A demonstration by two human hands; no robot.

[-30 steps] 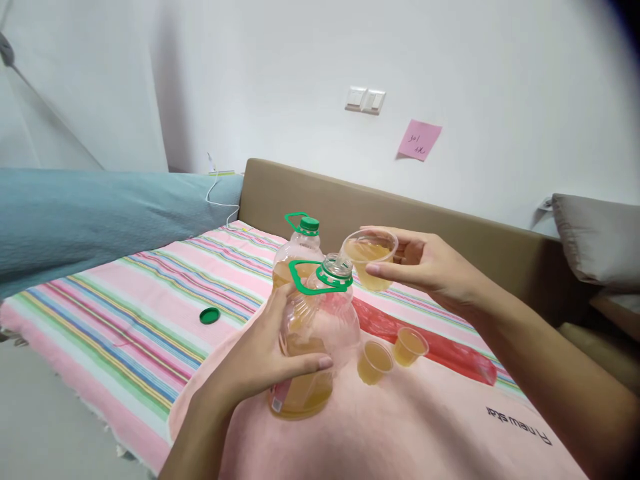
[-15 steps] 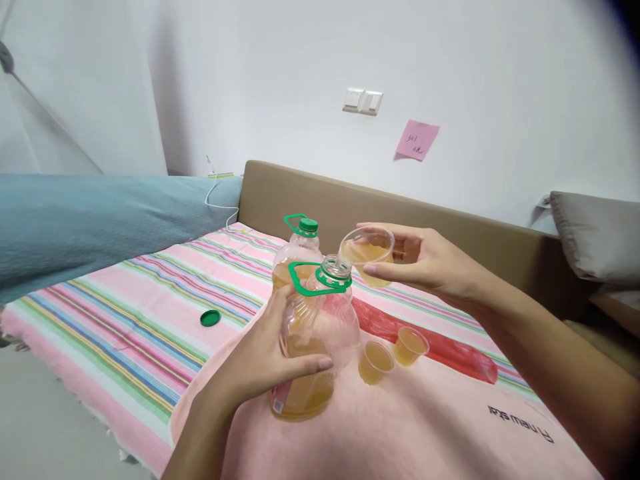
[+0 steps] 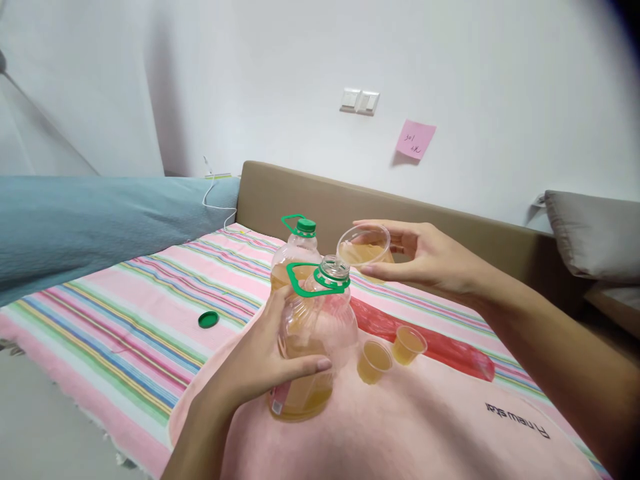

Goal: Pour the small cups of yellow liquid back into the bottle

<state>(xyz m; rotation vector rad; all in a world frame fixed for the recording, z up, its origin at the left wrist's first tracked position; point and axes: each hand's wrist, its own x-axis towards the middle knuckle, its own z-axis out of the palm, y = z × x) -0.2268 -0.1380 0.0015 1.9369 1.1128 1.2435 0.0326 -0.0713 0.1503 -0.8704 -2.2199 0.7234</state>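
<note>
A smooth pink cloth [image 3: 425,427] spreads over the near part of the bed, its dark printed lettering, upside down from here, reading "A new star". On it stands a clear, ribbed plastic bottle with a green carry loop [image 3: 345,327], uncapped and part filled with amber liquid; the small print on its low label is too fine to read. The left hand [image 3: 273,357] wraps around its left side, thumb across the near face. Just right of the bottle stand two small clear plastic cups of amber liquid, a nearer one [image 3: 374,363] and a farther one [image 3: 410,343].

The right hand [image 3: 420,260] grips a wider clear plastic cup [image 3: 367,250] holding similar liquid, raised and tilted toward the bottle's open mouth; whether rim and mouth touch, I cannot tell. A glossy red strip [image 3: 440,347] lies behind the small cups. To the left, a round green cap [image 3: 209,319] rests on a fringed, multicoloured striped bedspread [image 3: 125,320]. A similar bottle with its green cap on [image 3: 283,263] stands behind the first.

Beyond are a plain brown headboard [image 3: 310,193] and a white wall [image 3: 475,60] bearing a pink paper note [image 3: 415,140], handwritten "301" above an unclear second line.
</note>
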